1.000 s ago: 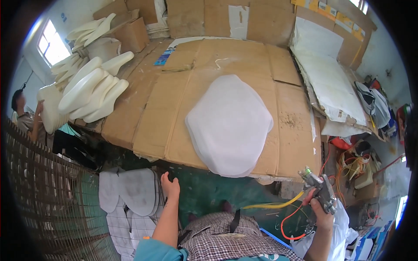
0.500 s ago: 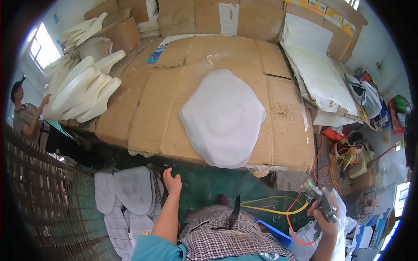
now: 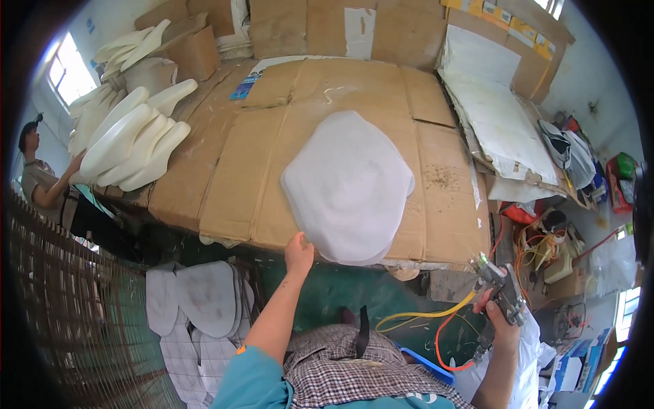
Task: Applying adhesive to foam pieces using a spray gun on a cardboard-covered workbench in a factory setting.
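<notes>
A pale grey, rounded fabric-like piece lies on the cardboard-covered table, its near end reaching the front edge. My left hand is by the lower left rim of this piece, fingers drawn together; whether they touch or pinch it cannot be made out. On the right, away from the table's front corner, my right hand is closed round a metal spray gun. A yellow hose and an orange hose run near the gun, which points up toward the table.
White curved moulded pieces are heaped at the table's left end, where another person stands touching them. Stacked grey pads are below left, beside a wire grid. A white-covered board stands right of the table.
My left hand has moved up and right to the grey piece's rim, its spread fingers closing. The spray gun has tilted and shifted slightly upward. The other person's arm has moved slightly.
</notes>
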The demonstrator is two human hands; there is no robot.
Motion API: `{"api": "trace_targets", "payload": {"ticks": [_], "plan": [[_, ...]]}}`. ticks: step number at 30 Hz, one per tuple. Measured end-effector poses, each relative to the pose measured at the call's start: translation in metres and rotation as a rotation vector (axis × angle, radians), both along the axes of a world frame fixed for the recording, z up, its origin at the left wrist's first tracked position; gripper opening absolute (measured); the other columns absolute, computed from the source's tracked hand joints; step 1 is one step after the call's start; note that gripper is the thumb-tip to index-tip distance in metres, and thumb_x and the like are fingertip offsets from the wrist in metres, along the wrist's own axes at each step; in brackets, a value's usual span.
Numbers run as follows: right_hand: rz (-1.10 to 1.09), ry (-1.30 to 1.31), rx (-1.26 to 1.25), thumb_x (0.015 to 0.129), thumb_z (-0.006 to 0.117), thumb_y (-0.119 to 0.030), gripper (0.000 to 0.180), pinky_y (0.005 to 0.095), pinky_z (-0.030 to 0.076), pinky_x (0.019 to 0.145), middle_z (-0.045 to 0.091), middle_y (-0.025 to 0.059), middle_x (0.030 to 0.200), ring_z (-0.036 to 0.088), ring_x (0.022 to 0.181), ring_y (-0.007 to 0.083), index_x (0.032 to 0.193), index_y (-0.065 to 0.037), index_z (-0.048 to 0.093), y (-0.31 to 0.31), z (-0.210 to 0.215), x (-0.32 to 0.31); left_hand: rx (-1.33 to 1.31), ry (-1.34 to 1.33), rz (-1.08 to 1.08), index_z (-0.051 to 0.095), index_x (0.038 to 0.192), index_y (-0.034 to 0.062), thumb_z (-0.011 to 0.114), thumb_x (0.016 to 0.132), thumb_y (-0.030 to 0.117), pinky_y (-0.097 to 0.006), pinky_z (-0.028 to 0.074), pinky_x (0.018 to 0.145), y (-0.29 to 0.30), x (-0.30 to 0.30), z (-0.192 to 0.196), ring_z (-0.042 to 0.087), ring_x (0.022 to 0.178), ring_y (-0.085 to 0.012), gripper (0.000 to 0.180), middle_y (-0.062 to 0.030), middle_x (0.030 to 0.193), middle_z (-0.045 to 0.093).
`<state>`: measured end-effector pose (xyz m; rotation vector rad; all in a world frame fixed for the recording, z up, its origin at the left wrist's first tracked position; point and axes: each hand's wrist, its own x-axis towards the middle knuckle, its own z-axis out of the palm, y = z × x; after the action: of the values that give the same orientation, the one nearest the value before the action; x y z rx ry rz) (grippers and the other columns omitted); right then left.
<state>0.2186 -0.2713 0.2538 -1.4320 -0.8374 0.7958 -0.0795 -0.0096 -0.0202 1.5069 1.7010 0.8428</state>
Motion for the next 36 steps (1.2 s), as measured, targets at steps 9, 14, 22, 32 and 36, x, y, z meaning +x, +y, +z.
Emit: {"api": "trace_targets", "payload": {"ticks": [9, 14, 22, 32, 36], "plan": [[0.109, 0.074, -0.004, 0.072, 0.070, -0.012, 0.062, 0.0295, 0.049, 0.064, 0.058, 0.0096, 0.079, 0.058, 0.069, 0.0175, 0.123, 0.004, 0.039, -0.020, -0.006, 0.003, -0.061, 0.203, 0.015, 0.050, 0.109, -0.0011, 0.064, 0.071, 0.019, -0.040, 0.042, 0.086, 0.011, 0.047, 0.004, 0.053, 0.099, -0.0341, 0.044, -0.0189, 0.101, 0.056], [0.050, -0.013, -0.079, 0.071, 0.065, -0.005, 0.059, 0.0292, 0.049, 0.064, 0.057, 0.0101, 0.078, 0.058, 0.069, 0.0180, 0.124, 0.004, 0.039, -0.037, 0.001, 0.017, -0.063, 0.244, 0.060, 0.049, 0.089, 0.0009, 0.068, 0.071, 0.025, -0.037, 0.048, 0.066, 0.014, 0.049, -0.012, 0.059, 0.074, -0.0278, 0.036, -0.0153, 0.081, 0.058], [0.243, 0.087, -0.023, 0.071, 0.065, -0.004, 0.060, 0.0309, 0.049, 0.064, 0.058, 0.0114, 0.078, 0.058, 0.067, 0.0181, 0.124, 0.004, 0.038, -0.020, -0.012, 0.014, -0.429, 0.012, -0.011, 0.045, 0.078, 0.0046, 0.066, 0.075, 0.030, -0.030, 0.043, 0.039, -0.001, 0.057, -0.008, 0.054, 0.039, -0.0164, 0.033, -0.0083, 0.059, 0.054], [0.016, 0.010, -0.049, 0.070, 0.071, -0.014, 0.064, 0.0287, 0.050, 0.062, 0.057, 0.0081, 0.076, 0.058, 0.065, 0.0169, 0.122, 0.005, 0.039, -0.015, -0.009, 0.026, -0.199, 0.240, -0.081, 0.051, 0.071, 0.0041, 0.059, 0.079, 0.027, -0.036, 0.049, 0.061, -0.007, 0.062, 0.016, 0.060, 0.068, -0.0228, 0.025, -0.0129, 0.066, 0.057], [0.075, 0.060, -0.034, 0.071, 0.070, -0.013, 0.063, 0.0305, 0.050, 0.064, 0.058, 0.0093, 0.076, 0.058, 0.068, 0.0175, 0.123, 0.004, 0.038, -0.018, -0.016, 0.024, -0.399, -0.458, 0.116, 0.050, 0.079, 0.0033, 0.062, 0.079, 0.020, -0.037, 0.051, 0.066, -0.011, 0.074, 0.013, 0.060, 0.073, -0.0219, 0.020, -0.0113, 0.078, 0.058]]}}
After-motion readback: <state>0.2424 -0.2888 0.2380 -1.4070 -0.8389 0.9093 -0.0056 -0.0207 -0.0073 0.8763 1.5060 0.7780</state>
